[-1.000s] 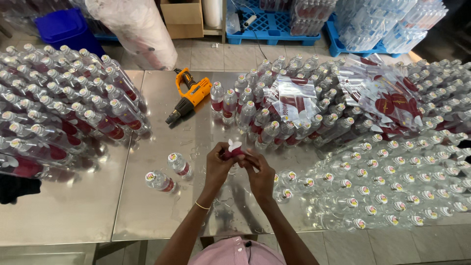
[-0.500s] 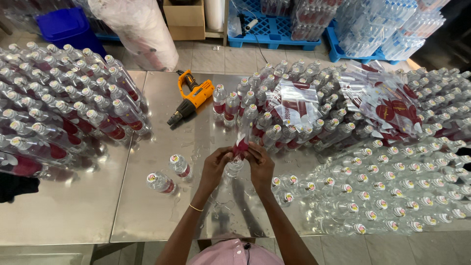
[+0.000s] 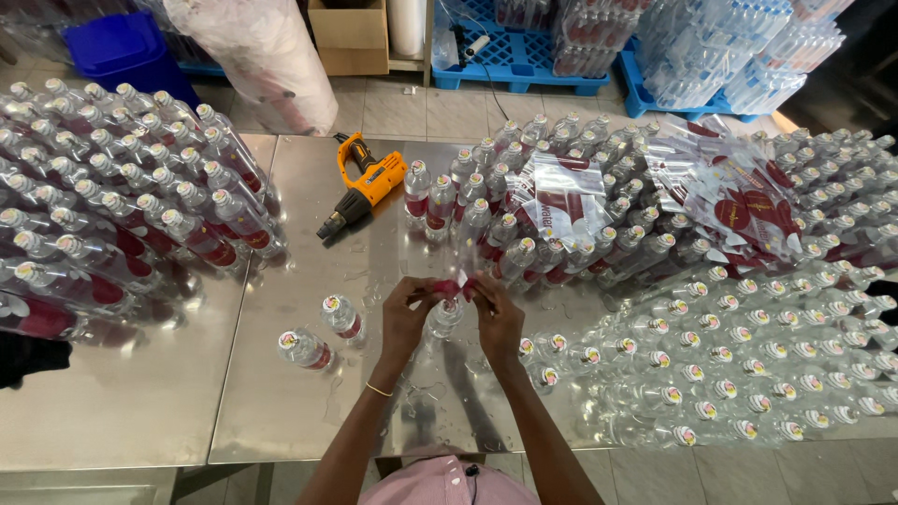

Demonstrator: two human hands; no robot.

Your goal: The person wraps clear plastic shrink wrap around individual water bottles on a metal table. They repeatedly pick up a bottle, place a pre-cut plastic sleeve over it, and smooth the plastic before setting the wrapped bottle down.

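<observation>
1. Pinched by fingers of left hand [image 3: 404, 313] and right hand [image 3: 496, 313]: red plastic label sleeve [image 3: 450, 286], atop clear plastic bottle [image 3: 443, 318].
2. Left of that bottle: two red-labelled clear bottles [image 3: 323, 332]; behind, orange heat gun [image 3: 365, 192].
3. Beneath: wet steel table [image 3: 281, 402].

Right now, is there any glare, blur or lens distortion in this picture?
Head view: overhead light glares off the steel table near the hands; wide-angle distortion bows the stacked bottles outward at the edges; the left hand and right hand look slightly soft around the small bottle; the heat gun is sharp.

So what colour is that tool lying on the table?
The tool is orange with a black nozzle, seen in the head view.
</observation>
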